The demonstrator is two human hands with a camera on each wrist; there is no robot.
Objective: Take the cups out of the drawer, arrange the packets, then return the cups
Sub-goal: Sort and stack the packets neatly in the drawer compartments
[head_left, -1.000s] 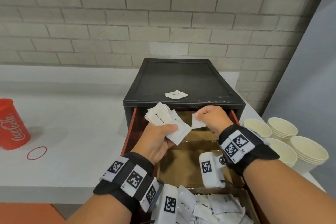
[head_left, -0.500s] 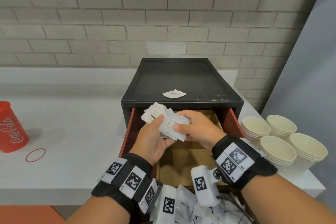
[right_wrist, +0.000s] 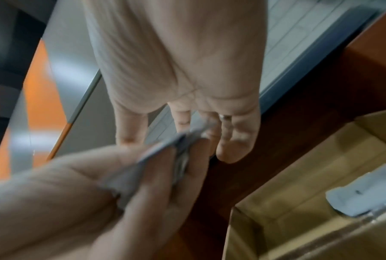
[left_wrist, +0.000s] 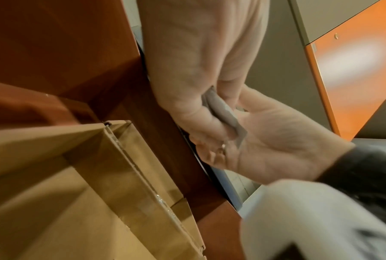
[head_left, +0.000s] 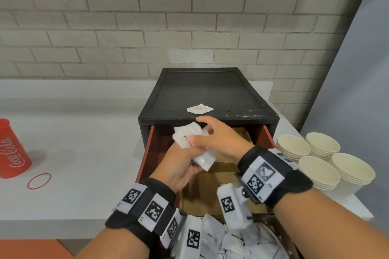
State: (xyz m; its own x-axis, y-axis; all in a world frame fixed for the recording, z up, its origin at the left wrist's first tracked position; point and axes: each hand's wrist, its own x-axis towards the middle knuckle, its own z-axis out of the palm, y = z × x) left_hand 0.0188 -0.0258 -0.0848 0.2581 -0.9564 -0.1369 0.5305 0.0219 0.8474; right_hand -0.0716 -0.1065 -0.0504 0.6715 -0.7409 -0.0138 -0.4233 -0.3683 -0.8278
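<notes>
While a red cup (head_left: pixel 12 149) and a rubber band (head_left: pixel 39 181) sit idle at the far left of the counter (head_left: pixel 88 153), the work goes on over the open drawer (head_left: pixel 147 153). The left hand (head_left: pixel 179 166) curls round a bundle of packets (head_left: pixel 189 139), thumb clamping them against the fingers, probably so the stack stays squared while more are added. Just right of it, the right hand (head_left: pixel 219 141) lies against the same bundle with fingers fairly straight and a little spread, apparently patting the edges even; whether any fingertip pinches a packet I cannot tell, as both wrist views are blurred. Below them the cardboard dividers (head_left: pixel 210 202) stand mostly bare, one packet lying in a compartment in the right wrist view, and loose packets (head_left: pixel 231 237) fill the front section, partly cut off by the frame and hidden by the wrist cameras. One stray packet (head_left: pixel 200 109) rests on the black cabinet (head_left: pixel 210 90). At the far right the cups (head_left: pixel 317 166) wait in four stacks on the counter, out of the drawer, likely to leave room for sorting.
</notes>
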